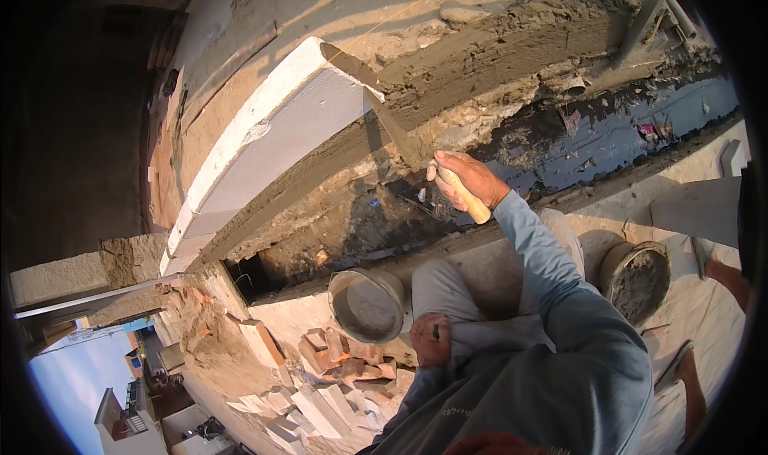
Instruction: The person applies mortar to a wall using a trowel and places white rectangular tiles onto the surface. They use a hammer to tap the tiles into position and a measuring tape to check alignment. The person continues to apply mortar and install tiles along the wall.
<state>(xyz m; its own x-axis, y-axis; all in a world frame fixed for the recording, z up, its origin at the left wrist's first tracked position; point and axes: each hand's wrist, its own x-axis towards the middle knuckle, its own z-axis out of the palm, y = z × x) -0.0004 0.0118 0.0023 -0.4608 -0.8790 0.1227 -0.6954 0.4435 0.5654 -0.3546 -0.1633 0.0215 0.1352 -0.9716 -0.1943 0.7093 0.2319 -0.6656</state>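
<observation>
Trowel [391,128]: located at the near end of the row of white blocks [298,119], blade pointing away from the person, tip against or just beside the last block's lower end corner; actual contact cannot be confirmed. The right hand [472,180] has its fingers wrapped closely around the wooden handle [470,200]. The left hand [433,340] rests at the left leg [438,291], fingers curled inward; whether they enclose anything cannot be told.

The step appears to be dressing mortar at the block end. For a sound joint, the blade should be tilted slightly and drawn with steady pressure along the edge, so that mortar is pressed in rather than dragged off. The mortar bed [480,75] beyond the end looks rough; an even, full layer would probably seat a block better. The yellow string [408,8] runs above the block end and should serve as the alignment reference; the blade should be kept clear of it. Excess mortar is best returned to the bucket [366,304] near the left leg, since scraps may otherwise drop into the ditch [608,143] beneath the working arm.
</observation>
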